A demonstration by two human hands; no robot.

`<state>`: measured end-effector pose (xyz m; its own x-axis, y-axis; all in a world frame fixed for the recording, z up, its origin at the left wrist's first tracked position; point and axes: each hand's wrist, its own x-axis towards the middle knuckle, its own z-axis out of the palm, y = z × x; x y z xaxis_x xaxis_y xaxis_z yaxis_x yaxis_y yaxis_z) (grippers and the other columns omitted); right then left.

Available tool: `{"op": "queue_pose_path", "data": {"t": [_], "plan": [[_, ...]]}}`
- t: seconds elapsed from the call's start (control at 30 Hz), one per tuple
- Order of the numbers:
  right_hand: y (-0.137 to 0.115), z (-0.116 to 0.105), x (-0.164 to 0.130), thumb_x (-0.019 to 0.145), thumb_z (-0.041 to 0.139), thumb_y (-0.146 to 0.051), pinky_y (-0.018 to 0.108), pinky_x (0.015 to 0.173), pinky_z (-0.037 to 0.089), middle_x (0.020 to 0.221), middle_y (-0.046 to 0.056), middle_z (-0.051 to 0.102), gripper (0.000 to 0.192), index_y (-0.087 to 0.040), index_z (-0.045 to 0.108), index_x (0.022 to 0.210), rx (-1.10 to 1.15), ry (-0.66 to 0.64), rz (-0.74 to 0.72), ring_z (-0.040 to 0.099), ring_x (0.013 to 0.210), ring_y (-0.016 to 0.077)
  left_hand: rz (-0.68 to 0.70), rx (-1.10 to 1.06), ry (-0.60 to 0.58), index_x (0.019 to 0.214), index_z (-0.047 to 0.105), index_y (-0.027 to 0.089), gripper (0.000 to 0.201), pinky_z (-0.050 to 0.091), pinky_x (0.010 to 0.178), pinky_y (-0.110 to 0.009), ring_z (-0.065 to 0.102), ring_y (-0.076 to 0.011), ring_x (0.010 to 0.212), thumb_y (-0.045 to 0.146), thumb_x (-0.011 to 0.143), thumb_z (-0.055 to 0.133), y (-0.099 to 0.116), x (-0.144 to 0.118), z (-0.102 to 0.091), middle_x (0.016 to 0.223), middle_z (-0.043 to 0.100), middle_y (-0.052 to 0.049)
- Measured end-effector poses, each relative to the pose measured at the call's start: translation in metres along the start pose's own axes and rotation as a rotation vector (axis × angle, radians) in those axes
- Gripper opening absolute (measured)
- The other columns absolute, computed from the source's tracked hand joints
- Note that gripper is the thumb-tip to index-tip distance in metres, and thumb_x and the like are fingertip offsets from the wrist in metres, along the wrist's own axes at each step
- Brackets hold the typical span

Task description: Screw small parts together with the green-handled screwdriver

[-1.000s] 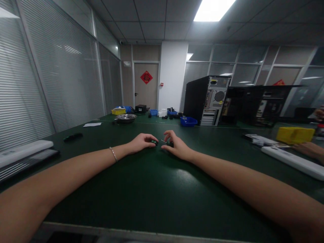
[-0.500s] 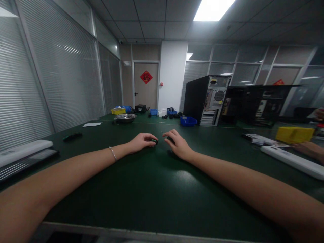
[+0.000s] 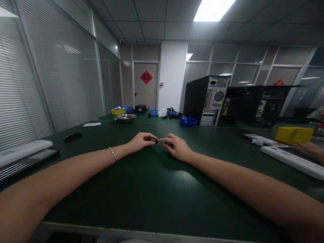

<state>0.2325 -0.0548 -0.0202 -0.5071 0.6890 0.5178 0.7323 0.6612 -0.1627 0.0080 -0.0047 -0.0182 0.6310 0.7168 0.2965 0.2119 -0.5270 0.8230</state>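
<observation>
We pinch a small dark part [image 3: 153, 140] in our left hand [image 3: 140, 141], just off its fingertips; our right hand [image 3: 177, 147] grips a thin tool [image 3: 165, 143] whose tip meets that part, both hands resting on the green table [image 3: 141, 192] between us

Hands, own: two, left [image 3: 140, 141], right [image 3: 177, 147], 12 o'clock. Co-worker hand [image 3: 307, 148]: one, 3 o'clock. Small dark part [image 3: 153, 140]: one. Computer towers: two, [image 3: 206, 100] and [image 3: 260, 104], 1 o'clock. Blue bins in view: three [image 3: 188, 121] [image 3: 153, 112] [image 3: 171, 112]. Yellow bins: two [image 3: 118, 111] [image 3: 294, 134]. Metal bowl [image 3: 126, 117]: one, 11 o'clock. Bracelet [image 3: 113, 154]: one.
</observation>
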Motion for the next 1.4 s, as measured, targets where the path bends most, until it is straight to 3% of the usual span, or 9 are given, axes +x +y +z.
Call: {"op": "queue_pose_path", "data": {"t": [0.23,0.43,0.67,0.93,1.4], "plan": [[0.002,0.0,0.0,0.087,0.051,-0.027,0.026,0.07,0.043,0.097,0.004,0.055,0.031,-0.029,0.058,0.117,-0.026,-0.015,-0.014,0.056,0.082,0.0162,0.023,0.024,-0.013,0.105,0.063,0.013,0.036,0.047,0.066,-0.027,0.061,-0.0159,0.073,0.03,0.073,0.064,-0.004,0.001,0.002,0.091,0.066,-0.008],[0.002,0.001,-0.001,0.087,0.051,-0.028,0.027,0.071,0.044,0.099,0.004,0.055,0.034,-0.031,0.055,0.121,-0.04,-0.006,-0.022,0.056,0.083,0.0163,0.053,0.067,-0.008,0.106,0.062,0.013,0.037,0.048,0.065,-0.027,0.063,-0.017,0.072,0.033,0.075,0.062,0.0,-0.001,0.004,0.083,0.068,-0.007],[0.005,0.003,-0.001,0.087,0.052,-0.027,0.027,0.074,0.045,0.099,0.004,0.054,0.037,-0.032,0.053,0.123,-0.02,0.016,-0.041,0.056,0.084,0.0162,0.093,0.089,0.046,0.103,0.065,0.013,0.032,0.05,0.071,-0.029,0.064,-0.0184,0.078,0.032,0.076,0.062,0.009,-0.005,0.005,0.089,0.069,-0.008],[0.005,0.002,0.0,0.086,0.054,-0.025,0.028,0.075,0.046,0.097,0.005,0.055,0.035,-0.029,0.056,0.12,0.04,0.063,-0.045,0.055,0.084,0.0163,0.092,-0.026,0.087,0.101,0.066,0.012,0.029,0.052,0.074,-0.031,0.065,-0.0178,0.076,0.026,0.076,0.063,0.021,-0.007,0.012,0.087,0.07,-0.008],[0.004,0.002,0.002,0.085,0.054,-0.025,0.029,0.075,0.045,0.095,0.005,0.055,0.032,-0.025,0.058,0.117,0.1,0.092,-0.034,0.055,0.083,0.0171,0.052,-0.216,0.061,0.103,0.061,0.01,0.032,0.05,0.079,-0.038,0.064,-0.0191,0.082,0.025,0.075,0.064,0.013,-0.002,0.013,0.093,0.067,-0.009]]}}
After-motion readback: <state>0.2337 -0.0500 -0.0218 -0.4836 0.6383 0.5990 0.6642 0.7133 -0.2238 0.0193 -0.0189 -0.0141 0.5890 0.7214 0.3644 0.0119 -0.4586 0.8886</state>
